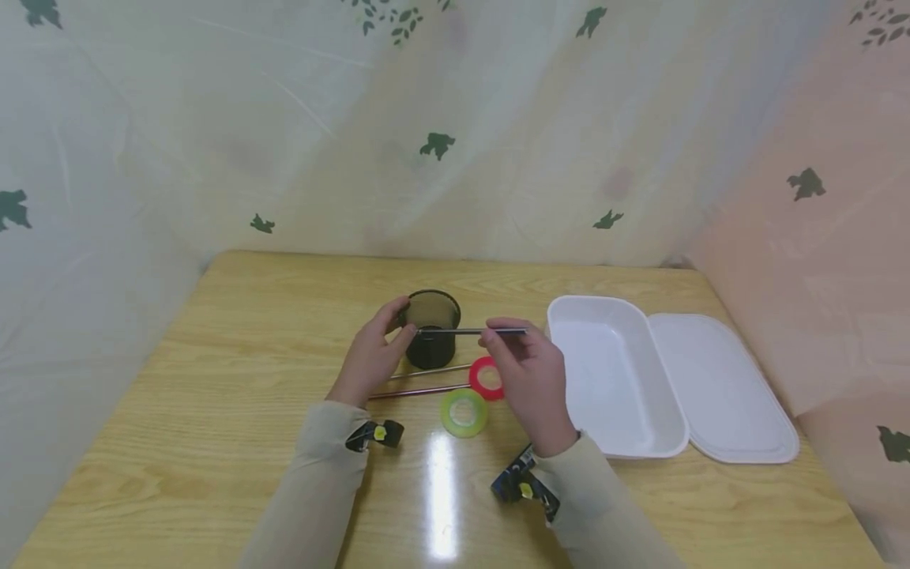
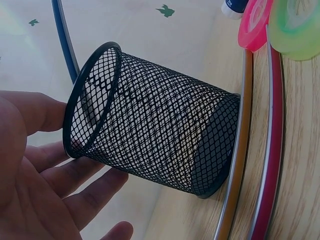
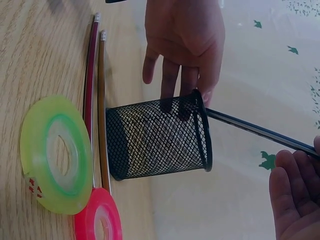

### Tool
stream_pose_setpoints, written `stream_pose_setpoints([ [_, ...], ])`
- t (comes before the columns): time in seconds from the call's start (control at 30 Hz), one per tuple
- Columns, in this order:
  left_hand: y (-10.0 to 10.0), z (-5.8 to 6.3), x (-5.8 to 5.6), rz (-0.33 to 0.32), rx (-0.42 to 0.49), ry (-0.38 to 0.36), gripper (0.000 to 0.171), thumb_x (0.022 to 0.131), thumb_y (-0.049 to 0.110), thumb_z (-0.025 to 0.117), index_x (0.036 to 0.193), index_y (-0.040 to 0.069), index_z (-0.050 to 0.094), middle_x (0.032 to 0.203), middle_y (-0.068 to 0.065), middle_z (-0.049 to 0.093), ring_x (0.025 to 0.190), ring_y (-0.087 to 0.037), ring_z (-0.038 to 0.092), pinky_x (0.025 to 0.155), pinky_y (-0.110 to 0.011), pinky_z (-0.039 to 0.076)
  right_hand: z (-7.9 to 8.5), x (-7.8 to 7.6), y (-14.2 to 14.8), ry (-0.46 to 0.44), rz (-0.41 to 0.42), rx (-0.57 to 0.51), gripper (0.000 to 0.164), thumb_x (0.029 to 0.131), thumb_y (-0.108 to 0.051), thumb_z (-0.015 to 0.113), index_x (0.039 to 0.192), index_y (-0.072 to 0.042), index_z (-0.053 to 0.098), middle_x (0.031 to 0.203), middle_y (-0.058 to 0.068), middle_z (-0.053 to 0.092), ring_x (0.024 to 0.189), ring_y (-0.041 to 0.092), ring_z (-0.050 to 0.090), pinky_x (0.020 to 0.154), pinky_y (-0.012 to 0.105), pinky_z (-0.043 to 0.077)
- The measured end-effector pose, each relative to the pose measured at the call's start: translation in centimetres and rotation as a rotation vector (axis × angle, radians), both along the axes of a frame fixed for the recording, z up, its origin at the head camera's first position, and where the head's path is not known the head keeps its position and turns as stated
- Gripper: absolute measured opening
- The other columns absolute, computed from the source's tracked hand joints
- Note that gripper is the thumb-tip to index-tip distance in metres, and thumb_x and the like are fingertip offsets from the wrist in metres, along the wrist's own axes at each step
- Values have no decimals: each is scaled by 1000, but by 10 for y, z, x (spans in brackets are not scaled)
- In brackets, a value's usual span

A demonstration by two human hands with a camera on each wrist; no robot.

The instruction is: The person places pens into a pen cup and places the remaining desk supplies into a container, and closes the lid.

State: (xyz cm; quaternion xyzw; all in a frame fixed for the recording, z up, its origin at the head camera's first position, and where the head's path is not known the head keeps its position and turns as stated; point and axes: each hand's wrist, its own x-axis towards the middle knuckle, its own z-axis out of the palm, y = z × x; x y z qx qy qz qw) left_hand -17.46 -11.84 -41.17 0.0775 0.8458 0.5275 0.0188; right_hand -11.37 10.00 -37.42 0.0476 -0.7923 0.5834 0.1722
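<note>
A black mesh pen cup (image 1: 430,352) stands upright on the wooden table. My left hand (image 1: 373,356) grips its rim, with the thumb at the rim and the fingers along the mesh side (image 2: 160,120). Between its thumb and fingers, my right hand (image 1: 529,375) pinches a dark pencil (image 1: 468,332). The pencil slants down to the cup, and its far end shows through the mesh just inside the mouth in the left wrist view. Two more pencils, one dark red (image 3: 91,75) and one tan (image 3: 102,100), lie on the table beside the cup's base.
Near the pencils lie a yellow-green tape roll (image 1: 464,413) and a pinkish-red tape roll (image 1: 486,379). An uncovered white plastic box (image 1: 618,379) is at the right, its flat lid (image 1: 725,387) beside it. A white and dark blue item (image 2: 234,8) is partly visible. Patterned curtains surround the table.
</note>
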Motion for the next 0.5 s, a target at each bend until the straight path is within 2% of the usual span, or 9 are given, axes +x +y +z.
stream_pose_setpoints([
  [0.27, 0, -1, 0, -1, -1, 8, 53, 103, 22, 56, 153, 13, 40, 155, -10, 44, 141, -31, 43, 115, -53, 31, -3, -7, -2, 21, 20, 34, 20, 94, -16, 72, 110, -5, 71, 93, 4, 74, 88, 15, 71, 84, 28, 58],
  [0.5, 1, -1, 0, -5, 2, 4, 53, 103, 23, 56, 153, 12, 40, 156, -10, 43, 140, -32, 44, 115, -54, 32, -4, -12, -7, -41, 28, 59, 20, 95, -17, 72, 111, -7, 71, 96, 3, 74, 89, 16, 70, 82, 31, 58],
])
